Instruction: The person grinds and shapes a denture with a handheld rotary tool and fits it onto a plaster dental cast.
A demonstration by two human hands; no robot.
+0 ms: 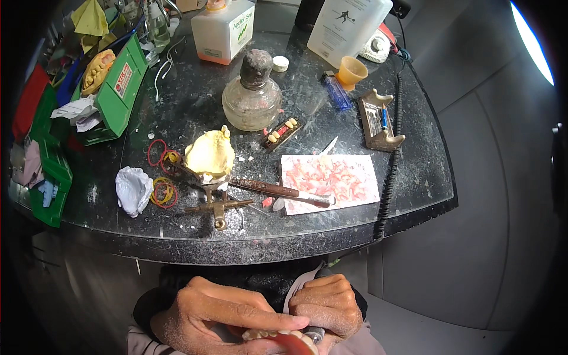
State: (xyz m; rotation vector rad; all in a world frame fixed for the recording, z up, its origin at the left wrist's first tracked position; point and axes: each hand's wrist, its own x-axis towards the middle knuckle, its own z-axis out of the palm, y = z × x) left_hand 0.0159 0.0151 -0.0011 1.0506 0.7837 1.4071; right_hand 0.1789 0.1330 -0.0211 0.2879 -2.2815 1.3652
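At the lower edge, below the bench's front, my left hand (219,313) grips a pink denture (290,346) with pale teeth, its index finger lying across the top. My right hand (325,305) is closed on a silver handpiece (315,333), which sits against the denture; its tip is hidden. Fine pale dust covers both hands. On the bench above are a yellow plaster cast (207,154) on a brass articulator (218,207), a brown-handled tool (272,189), and a white board (349,177) covered with pink scraps.
Around them stand green bins (121,89), a glass burner (251,106), two plastic containers (219,32), an orange cup (349,74), a blue lighter (337,92), a handpiece cradle (370,121) and a coiled cord (390,177). A white lump (133,189) and rubber bands lie left. The bench edge (248,251) curves across.
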